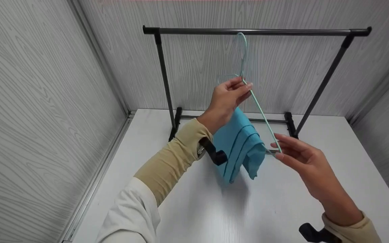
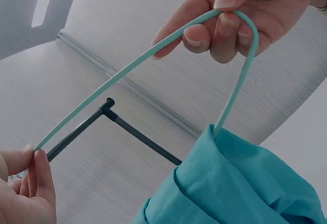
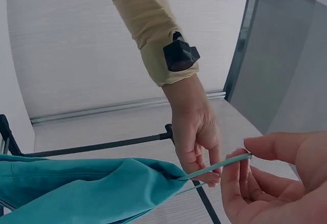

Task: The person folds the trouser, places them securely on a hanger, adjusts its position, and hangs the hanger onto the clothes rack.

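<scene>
A mint-green clothes hanger [image 1: 262, 113] slants down from the black rail [image 1: 194, 31], its hook meeting the rail. My left hand [image 1: 226, 98] pinches the hanger just below its hook; it also shows in the left wrist view as the left hand [image 2: 28, 188]. Thumb and fingers of my right hand [image 1: 302, 162] pinch the hanger's right corner, seen close up as the right hand [image 3: 278, 183]. Over the hanger's lower bar drapes a folded blue cloth [image 1: 238, 145], its layers hanging down. The left forearm hides part of the cloth, and its exact kind does not show.
The rail belongs to a black garment rack whose posts [image 1: 326, 82] stand on feet on a white tabletop [image 1: 282, 216]. Grey wood-grain panels [image 1: 39, 101] close in the sides and back. A black wrist camera [image 1: 214, 152] sits on the left cuff.
</scene>
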Motion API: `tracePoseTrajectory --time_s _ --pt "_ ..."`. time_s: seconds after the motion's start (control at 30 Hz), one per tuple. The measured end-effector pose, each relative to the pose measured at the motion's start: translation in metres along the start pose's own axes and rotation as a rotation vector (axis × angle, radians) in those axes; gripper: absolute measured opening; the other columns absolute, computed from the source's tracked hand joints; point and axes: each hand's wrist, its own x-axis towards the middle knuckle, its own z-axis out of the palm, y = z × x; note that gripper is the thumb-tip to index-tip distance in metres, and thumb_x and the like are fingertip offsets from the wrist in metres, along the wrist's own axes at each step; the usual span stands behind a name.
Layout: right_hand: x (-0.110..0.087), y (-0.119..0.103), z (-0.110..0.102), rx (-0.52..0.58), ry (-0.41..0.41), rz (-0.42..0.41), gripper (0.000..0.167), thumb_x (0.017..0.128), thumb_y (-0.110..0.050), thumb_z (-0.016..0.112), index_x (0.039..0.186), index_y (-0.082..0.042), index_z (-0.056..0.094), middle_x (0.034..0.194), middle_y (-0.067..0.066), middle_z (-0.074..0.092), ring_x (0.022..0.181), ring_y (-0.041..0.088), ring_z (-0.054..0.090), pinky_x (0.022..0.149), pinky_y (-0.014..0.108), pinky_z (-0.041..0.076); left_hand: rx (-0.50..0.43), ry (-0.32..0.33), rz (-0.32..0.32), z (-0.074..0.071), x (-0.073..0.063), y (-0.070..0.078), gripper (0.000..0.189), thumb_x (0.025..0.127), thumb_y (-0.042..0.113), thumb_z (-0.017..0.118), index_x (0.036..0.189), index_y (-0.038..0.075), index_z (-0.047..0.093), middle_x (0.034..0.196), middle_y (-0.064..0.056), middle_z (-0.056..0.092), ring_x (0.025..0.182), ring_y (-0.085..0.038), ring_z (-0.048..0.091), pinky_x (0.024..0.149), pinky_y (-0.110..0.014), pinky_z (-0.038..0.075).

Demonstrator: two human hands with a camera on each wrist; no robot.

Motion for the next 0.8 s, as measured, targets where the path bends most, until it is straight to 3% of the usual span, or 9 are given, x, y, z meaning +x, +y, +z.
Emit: tracePoseTrajectory --time_s 0.17,0.33,0.57,0.8 --pt "0.016 0.003 -0.001 0.097 0.082 -0.179 0.037 0.090 -0.001 0.059 0.126 0.003 0.054 0.114 0.015 0.061 0.104 0.021 0.058 0.085 0.021 0.047 -0.098 0.076 -0.004 0.005 0.019 0.013 0.041 0.085 -0.009 0.060 0.124 -0.006 0.050 0.098 -0.013 0.057 0.108 -0.032 0.057 0.082 -0.028 0.050" --pt "0.033 0.002 0.002 0.160 0.167 -0.271 0.033 0.088 0.001 0.060 0.121 0.005 0.058 0.112 0.016 0.063 0.099 0.022 0.059 0.085 0.021 0.047 -0.251 0.158 -0.082 0.011 0.038 0.017 0.037 0.083 -0.009 0.063 0.119 -0.008 0.053 0.087 -0.013 0.060 0.113 -0.033 0.054 0.077 -0.027 0.052" --pt "0.054 0.003 0.012 0.107 0.247 -0.267 0.031 0.089 -0.007 0.062 0.119 0.000 0.061 0.113 0.014 0.064 0.100 0.024 0.059 0.087 0.022 0.046 -0.300 0.221 -0.105 0.012 0.055 0.021 0.025 0.082 -0.008 0.065 0.107 -0.005 0.061 0.087 -0.013 0.062 0.104 -0.028 0.060 0.075 -0.027 0.053" --pt "0.062 0.009 0.023 0.050 0.259 -0.199 0.030 0.091 -0.014 0.061 0.120 -0.004 0.062 0.114 0.011 0.063 0.104 0.024 0.059 0.089 0.024 0.046 -0.278 0.227 -0.105 0.000 0.065 0.012 0.044 0.084 -0.012 0.060 0.127 -0.005 0.052 0.099 -0.013 0.062 0.093 -0.021 0.063 0.078 -0.025 0.051"
